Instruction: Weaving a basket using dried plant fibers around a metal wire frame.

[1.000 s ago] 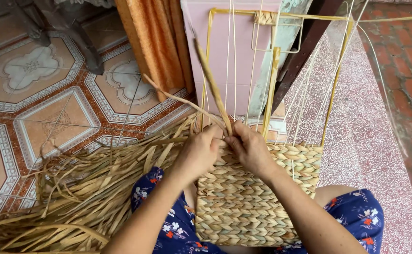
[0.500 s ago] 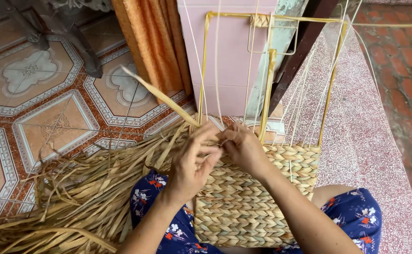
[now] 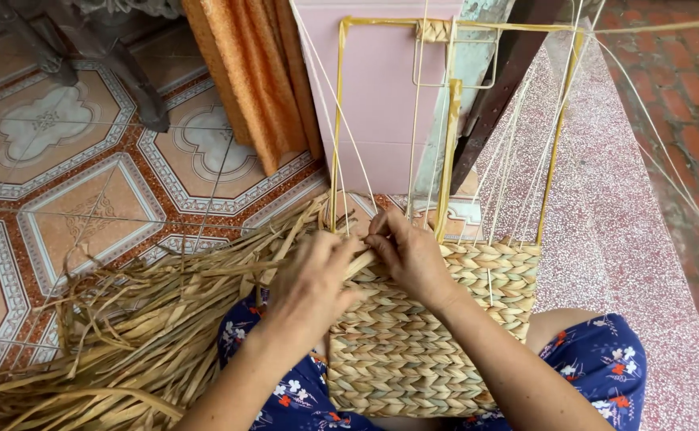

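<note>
Flanking woven basket (image 3: 429, 343): dried straw pile (image 3: 142, 327) left, orange curtain (image 3: 253, 80) behind.

Floor: patterned tiles (image 3: 86, 183), orange, white and grey geometric motifs. Pink wall panel (image 3: 377, 96) is the landmark. Left of it, an orange curtain (image 3: 253, 80); right of it, a speckled pink terrazzo ledge (image 3: 621, 215), then red brick paving (image 3: 685, 88). Even daylight.

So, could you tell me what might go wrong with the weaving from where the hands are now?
The thin upright strands stand bare above the woven panel; the left hand and right hand work right among them, so one could get bent or skipped. The loose dry leaves piled beside the lap might snag the working strip.
</note>
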